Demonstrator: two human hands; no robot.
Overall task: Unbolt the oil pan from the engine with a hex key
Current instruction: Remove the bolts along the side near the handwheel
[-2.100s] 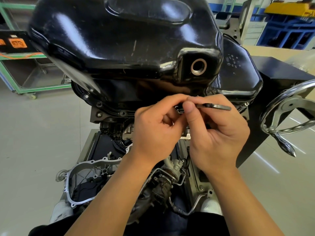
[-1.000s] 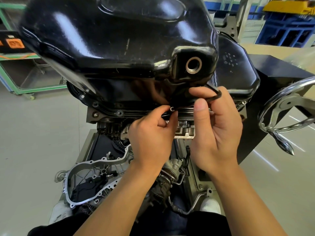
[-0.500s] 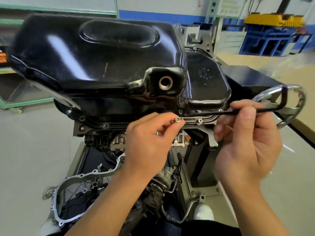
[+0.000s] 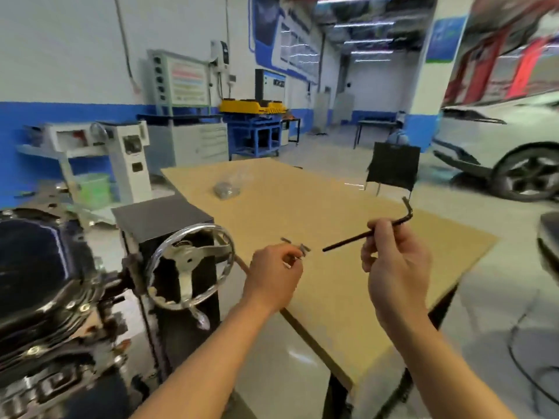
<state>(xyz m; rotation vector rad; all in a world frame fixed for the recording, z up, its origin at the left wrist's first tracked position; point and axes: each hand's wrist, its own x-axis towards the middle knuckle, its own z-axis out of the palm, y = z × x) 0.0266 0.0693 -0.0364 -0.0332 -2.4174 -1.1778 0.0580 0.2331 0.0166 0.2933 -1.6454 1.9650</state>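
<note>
**Hex key held over the table**

The hex key (image 4: 363, 235) slants above the wooden table (image 4: 332, 201), pinched between the thumb and curled fingers of the right hand (image 4: 393, 267). The left hand (image 4: 272, 273) pinches a blurred bolt (image 4: 289, 264) beside two loose bolts (image 4: 305, 247). The oil pan (image 4: 30, 252) sits far left.

Left hand (image 4: 275, 273) pinching bolt (image 4: 295, 259); right hand (image 4: 393, 261) raised, gripping hex key (image 4: 357, 238)

oil pan (image 4: 30, 255) cut by left edge, pinched small piece (image 4: 291, 263) blurred
</note>
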